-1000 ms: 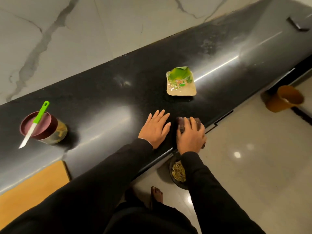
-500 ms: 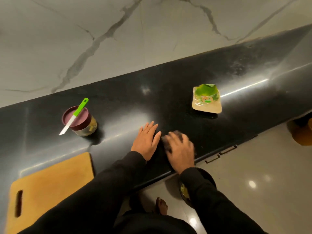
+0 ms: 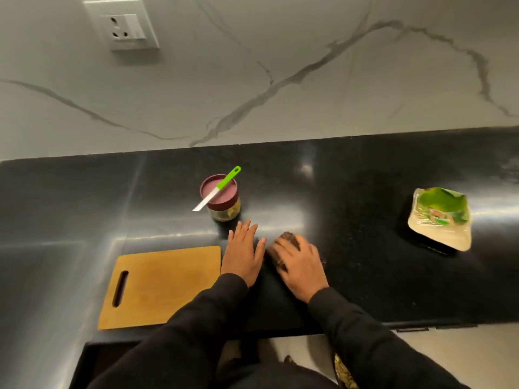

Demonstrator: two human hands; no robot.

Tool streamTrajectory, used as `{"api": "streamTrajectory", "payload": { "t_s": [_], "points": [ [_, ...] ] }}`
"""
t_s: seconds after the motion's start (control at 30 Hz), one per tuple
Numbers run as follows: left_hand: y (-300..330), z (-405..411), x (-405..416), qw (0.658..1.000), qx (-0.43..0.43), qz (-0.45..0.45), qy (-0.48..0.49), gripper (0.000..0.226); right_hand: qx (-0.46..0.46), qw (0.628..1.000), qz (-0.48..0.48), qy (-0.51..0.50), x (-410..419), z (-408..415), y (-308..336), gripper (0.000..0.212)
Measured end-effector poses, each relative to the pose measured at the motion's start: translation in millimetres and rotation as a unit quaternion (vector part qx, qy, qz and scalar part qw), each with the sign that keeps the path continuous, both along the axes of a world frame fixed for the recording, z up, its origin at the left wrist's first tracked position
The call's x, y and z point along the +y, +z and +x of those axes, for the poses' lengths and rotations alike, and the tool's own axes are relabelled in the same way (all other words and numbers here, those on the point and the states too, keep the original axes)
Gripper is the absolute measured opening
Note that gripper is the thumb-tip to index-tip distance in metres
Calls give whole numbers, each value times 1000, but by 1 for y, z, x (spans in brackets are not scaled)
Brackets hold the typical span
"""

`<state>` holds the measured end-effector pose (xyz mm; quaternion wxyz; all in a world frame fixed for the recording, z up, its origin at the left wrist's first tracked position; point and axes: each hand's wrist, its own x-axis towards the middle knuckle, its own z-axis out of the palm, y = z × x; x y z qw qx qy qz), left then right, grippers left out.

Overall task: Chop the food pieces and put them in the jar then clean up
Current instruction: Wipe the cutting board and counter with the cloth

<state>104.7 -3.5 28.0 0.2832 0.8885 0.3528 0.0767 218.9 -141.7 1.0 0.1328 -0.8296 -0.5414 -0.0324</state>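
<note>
At frame centre the left hand [image 3: 243, 254] lies flat, fingers spread, on the counter [image 3: 351, 192]. Beside it the right hand [image 3: 299, 265] presses a dark cloth [image 3: 290, 238]. Above them the knife [image 3: 217, 188] rests across the closed jar [image 3: 222, 202]; the board [image 3: 160, 287] lies lower left.

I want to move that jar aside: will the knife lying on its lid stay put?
Probably not. The knife only lies across the jar, both ends overhanging the lid, so it may slide off. The smooth-looking lid likely offers little grip.
</note>
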Motion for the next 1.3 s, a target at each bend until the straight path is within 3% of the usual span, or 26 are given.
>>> {"api": "streamTrajectory", "payload": {
  "t_s": [0.07, 0.13, 0.23, 0.3, 0.37, 0.47, 0.63, 0.83, 1.1, 1.3],
  "points": [
    [1, -5, 8, 1000, 2, 0, 8, 53, -3, 1000, -6, -9, 8, 15, -3, 36],
    [3, -12, 15, 1000, -6, -1, 25, 53, 39, 990, 18, -131, 16, 41, 0, 29],
    [4, -22, 21, 995, -30, 34, 93, 53, 126, 948, 54, -286, 29, 71, 10, 36],
    [4, -24, 24, 982, -39, 75, 166, 52, 106, 963, 63, -242, 35, 67, 14, 39],
    [1, -21, 31, 972, -41, 70, 222, 64, 67, 988, 35, -135, 39, 48, 12, 40],
    [0, -11, 55, 960, -92, -24, 265, 97, 23, 995, -63, -76, 38, 22, -2, 51],
    [-5, 7, 102, 931, -213, -178, 238, 131, 35, 991, -114, -61, 33, 26, -2, 62],
    [5, 13, 122, 918, -271, -168, 237, 94, 25, 995, -101, 1, 49, 13, 5, 59],
    [17, -21, 168, 913, -276, -129, 271, 102, 38, 973, -136, 185, 175, -16, 6, 66],
    [11, -30, 177, 914, -255, -122, 290, 108, 53, 984, -139, 100, 225, 8, 11, 65]
  ]
}}
